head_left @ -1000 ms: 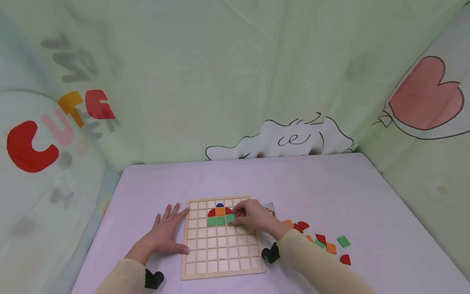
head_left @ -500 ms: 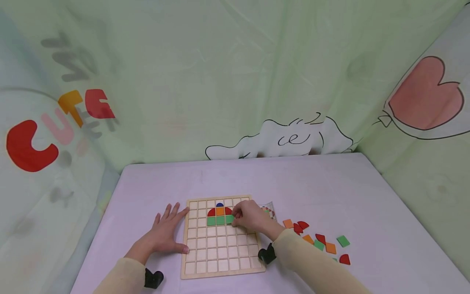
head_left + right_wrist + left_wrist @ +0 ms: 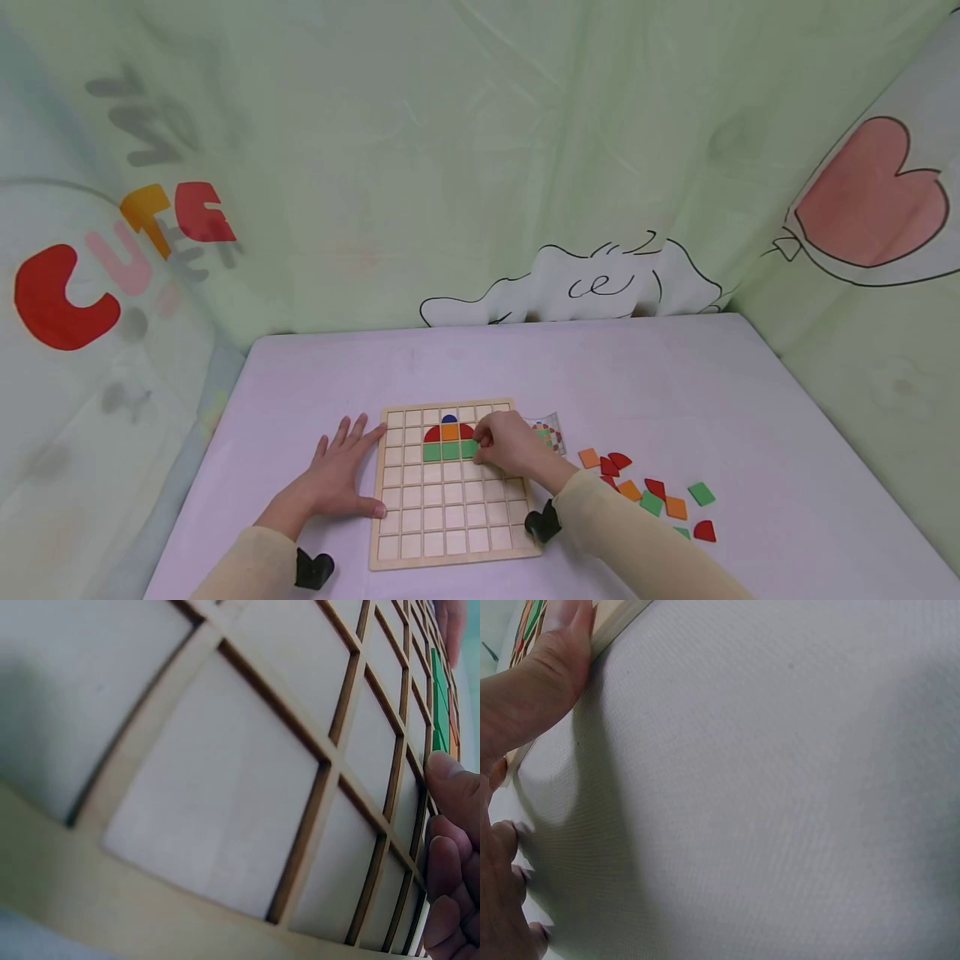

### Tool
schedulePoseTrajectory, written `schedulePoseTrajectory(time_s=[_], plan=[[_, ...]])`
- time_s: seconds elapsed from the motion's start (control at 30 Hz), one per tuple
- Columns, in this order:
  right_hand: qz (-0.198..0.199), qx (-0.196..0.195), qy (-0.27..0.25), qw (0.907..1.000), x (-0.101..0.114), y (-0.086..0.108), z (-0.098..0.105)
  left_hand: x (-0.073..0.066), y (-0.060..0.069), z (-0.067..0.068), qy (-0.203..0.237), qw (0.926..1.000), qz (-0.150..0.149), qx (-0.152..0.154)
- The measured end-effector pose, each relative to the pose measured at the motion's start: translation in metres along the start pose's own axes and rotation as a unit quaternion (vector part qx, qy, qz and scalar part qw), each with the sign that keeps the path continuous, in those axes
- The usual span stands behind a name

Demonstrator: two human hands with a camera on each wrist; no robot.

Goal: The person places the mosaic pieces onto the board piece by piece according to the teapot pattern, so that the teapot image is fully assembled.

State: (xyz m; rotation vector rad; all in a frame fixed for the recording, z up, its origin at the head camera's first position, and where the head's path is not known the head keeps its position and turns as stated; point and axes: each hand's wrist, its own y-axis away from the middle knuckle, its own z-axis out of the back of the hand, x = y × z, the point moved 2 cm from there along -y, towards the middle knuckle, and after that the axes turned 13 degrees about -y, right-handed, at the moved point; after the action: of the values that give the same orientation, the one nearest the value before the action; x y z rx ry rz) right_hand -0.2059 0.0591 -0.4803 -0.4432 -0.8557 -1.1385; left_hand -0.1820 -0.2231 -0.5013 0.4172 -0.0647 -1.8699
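A wooden grid board [image 3: 453, 562] lies on the table. My left hand [image 3: 337, 473] has its fingers spread, with thumb and index finger touching the board's left edge. Over the right side, my right hand [image 3: 513, 443] pinches at the right end of a green square tile [image 3: 468, 449] that sits in a cell. Its thumb [image 3: 448, 776] meets the green row in the right wrist view. Two other green tiles [image 3: 441, 451] lie to the left. Above them are an orange square [image 3: 449, 432] between two red rounded pieces [image 3: 432, 434] and a blue half-round piece [image 3: 449, 418].
Right of the board lies a small printed card [image 3: 553, 432], partly behind my right hand. Loose pieces are scattered farther right, including orange squares [image 3: 676, 508], green squares [image 3: 702, 493] and red quarter-rounds [image 3: 704, 531]. A fabric wall [image 3: 360, 208] stands behind the table.
The green tile in my right hand has gone from tilted over the board to flat in its cell. My right forearm has shifted slightly left; my left hand stays put.
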Motion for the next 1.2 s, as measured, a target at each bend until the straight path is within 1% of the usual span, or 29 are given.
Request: schedulePoseTrajectory(time_s=[0.4, 0.83, 1.2], plan=[[0.011, 0.001, 0.000, 0.9999, 0.0002, 0.0013, 0.0006, 0.0014, 0.0002, -0.0015, -0.003, 1.0000, 0.001, -0.005], [0.007, -0.001, 0.000, 1.0000, -0.0015, 0.0005, 0.0008, 0.0009, 0.0002, -0.0010, -0.002, 1.0000, 0.002, -0.003], [-0.001, -0.002, -0.002, 1.0000, -0.0026, -0.0017, -0.0001, 0.0012, -0.0024, -0.0025, 0.001, 1.0000, 0.004, -0.005]])
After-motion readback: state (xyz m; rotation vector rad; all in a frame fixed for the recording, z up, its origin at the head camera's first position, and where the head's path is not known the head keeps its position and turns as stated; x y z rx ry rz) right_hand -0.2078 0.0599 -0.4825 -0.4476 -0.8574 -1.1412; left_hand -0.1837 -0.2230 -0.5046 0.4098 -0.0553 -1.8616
